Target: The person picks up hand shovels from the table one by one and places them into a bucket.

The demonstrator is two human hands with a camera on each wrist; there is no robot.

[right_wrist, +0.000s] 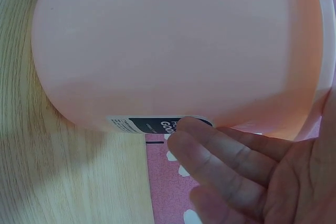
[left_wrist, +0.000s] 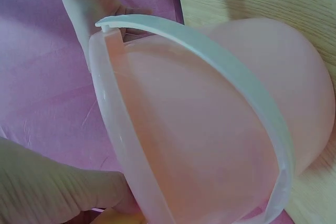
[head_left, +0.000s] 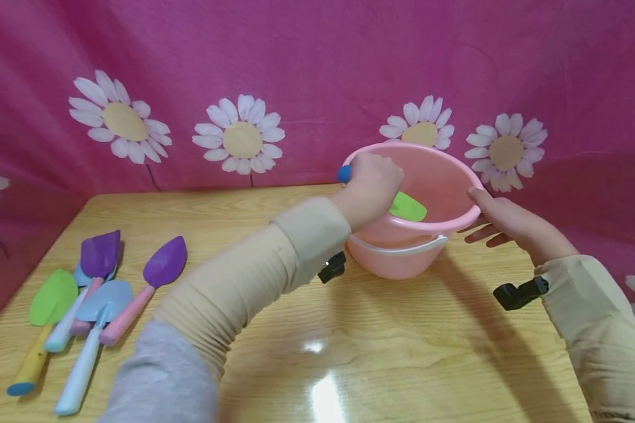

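My left hand (head_left: 373, 185) grips the handle of a green-bladed toy trowel over the near left rim of a pink bucket (head_left: 397, 258). The trowel's blade (head_left: 408, 207) shows inside the bucket, and the blue end of its handle sticks out of the fist. In the left wrist view only a bit of yellow handle (left_wrist: 118, 216) is visible below the thumb. My right hand (head_left: 508, 223) holds the bucket's right side, thumb on the rim and fingers along the outer wall. The bucket's white carrying handle (head_left: 402, 249) hangs down its near side.
Several toy shovels and trowels lie together at the table's left: a green trowel (head_left: 53, 296), a light blue trowel (head_left: 106, 299), a purple trowel (head_left: 164, 261) and a purple shovel (head_left: 100, 252) among them. Behind the wooden table (head_left: 275, 329) hangs a magenta flowered cloth (head_left: 317, 64).
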